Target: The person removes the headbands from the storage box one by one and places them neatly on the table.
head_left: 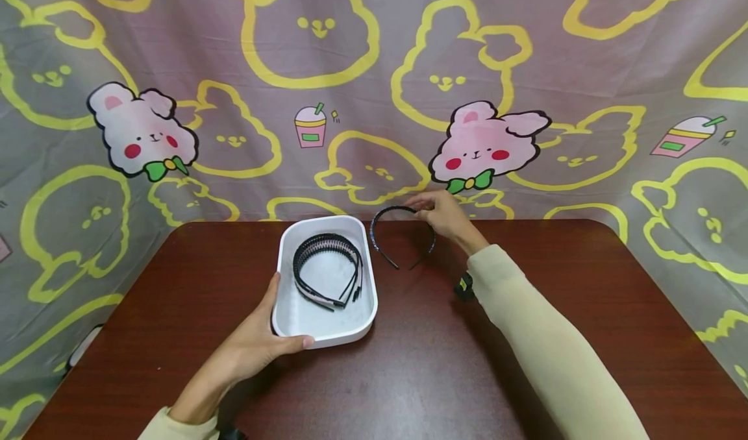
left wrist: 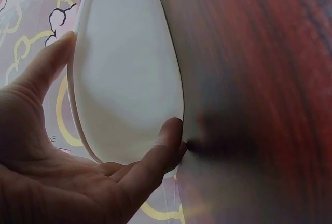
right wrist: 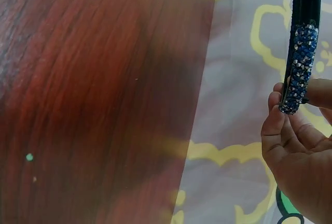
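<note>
A white plastic tub with rounded corners is gripped by my left hand, thumb at the near rim and fingers along its left side; the left wrist view shows the fingertips curled against its outer wall. Several black and pale pink headbands lie stacked inside the tub. To the right of it, my right hand pinches a dark headband by its top, the two ends hanging down. Blue and silver rhinestones cover this headband's band in the right wrist view.
The brown wooden table ends at the back against a curtain printed with cartoon rabbits and yellow outlines. A small green speck lies on the tabletop in the right wrist view. A dark wrist device shows under the right sleeve.
</note>
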Motion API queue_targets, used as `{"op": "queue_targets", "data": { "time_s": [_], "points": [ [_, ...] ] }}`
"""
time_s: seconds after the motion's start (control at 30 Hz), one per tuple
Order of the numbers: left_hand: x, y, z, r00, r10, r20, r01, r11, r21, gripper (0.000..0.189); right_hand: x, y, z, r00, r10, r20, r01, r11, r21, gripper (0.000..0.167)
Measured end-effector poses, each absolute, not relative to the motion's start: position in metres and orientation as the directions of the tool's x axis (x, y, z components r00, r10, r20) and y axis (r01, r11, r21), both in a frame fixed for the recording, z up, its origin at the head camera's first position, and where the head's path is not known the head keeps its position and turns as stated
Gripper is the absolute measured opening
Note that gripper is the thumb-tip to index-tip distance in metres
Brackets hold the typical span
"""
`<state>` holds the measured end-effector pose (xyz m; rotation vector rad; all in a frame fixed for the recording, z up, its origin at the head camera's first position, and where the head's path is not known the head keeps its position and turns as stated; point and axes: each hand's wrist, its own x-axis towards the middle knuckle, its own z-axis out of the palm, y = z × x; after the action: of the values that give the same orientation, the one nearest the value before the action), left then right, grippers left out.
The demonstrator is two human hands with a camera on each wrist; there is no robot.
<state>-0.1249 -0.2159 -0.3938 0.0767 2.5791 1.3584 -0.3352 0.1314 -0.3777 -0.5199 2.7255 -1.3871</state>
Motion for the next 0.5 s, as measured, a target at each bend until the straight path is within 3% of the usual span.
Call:
{"op": "queue_targets", "data": {
  "time_s": [0.5],
  "points": [
    [-0.125,-0.216,-0.394,-0.972,0.151,-0.178,-0.064,0.561,0.825,0.139,-0.338,0.131,-0.390,-0.946,-0.308,0.099,-0.267,0.573,-0.774,0.029]
  ]
}}
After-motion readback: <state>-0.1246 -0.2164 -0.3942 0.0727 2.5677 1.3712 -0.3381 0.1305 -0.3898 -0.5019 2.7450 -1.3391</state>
